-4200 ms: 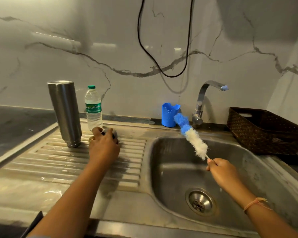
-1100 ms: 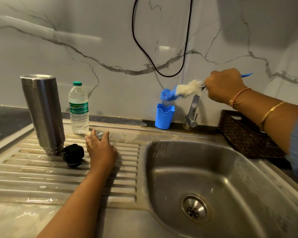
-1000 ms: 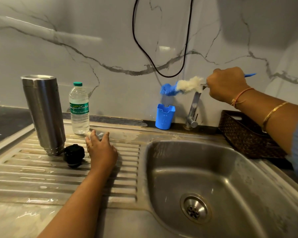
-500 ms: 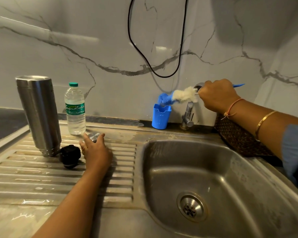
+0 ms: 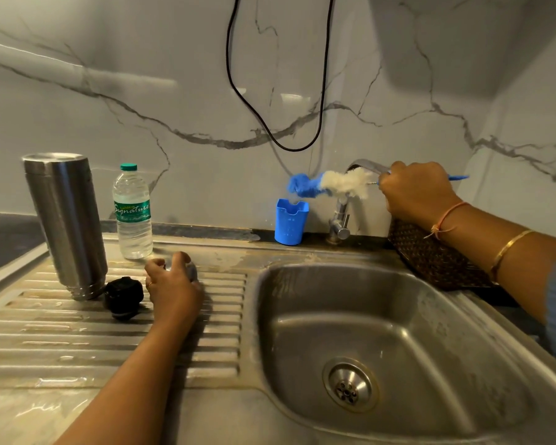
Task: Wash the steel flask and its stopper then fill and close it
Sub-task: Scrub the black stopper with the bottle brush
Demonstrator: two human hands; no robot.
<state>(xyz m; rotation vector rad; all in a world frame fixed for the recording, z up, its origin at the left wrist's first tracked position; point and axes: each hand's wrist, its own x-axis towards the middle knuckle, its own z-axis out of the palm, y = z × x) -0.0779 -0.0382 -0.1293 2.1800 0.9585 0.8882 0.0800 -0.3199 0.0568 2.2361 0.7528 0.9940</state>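
Flask [image 5: 65, 224] upside down on its mouth at the left end of the draining board [image 5: 61, 345], toward the back edge. Looks tall and narrow-footed on the ribs; could topple at one brush of a forearm, and would probably clatter toward the board's left edge or onto the stopper [image 5: 123, 297]. Black stopper just right of the flask's base, too close to tell touching from apart. Lies loose on wet ribs, so likely to skid or roll toward the basin [image 5: 414, 316] if clipped.

Left hand [image 5: 174, 289] just right of the stopper, fingers curled down over a small steel piece [image 5: 191, 272], thumb on its near side; mostly hidden, so not identifiable. Could slip out of wet fingers on lifting.

Right hand [image 5: 421, 194] up at the tap [image 5: 341, 216], fist closed tight round the handle of the bottle brush [image 5: 344, 183] and pressed against the spout. Bristle head lying across the tap, blue tip above the blue cup [image 5: 291, 221] at the back edge. Seems to be asking one fist to do two jobs: might drop the brush into the basin, or sweep the cup over. No water visibly running; risk of a sudden gush spraying the wall and the black cable [image 5: 325, 91] hanging above.

Water bottle [image 5: 132, 213] behind the left hand, beside the flask; basket [image 5: 437, 261] at the back-right corner, under the right wrist.
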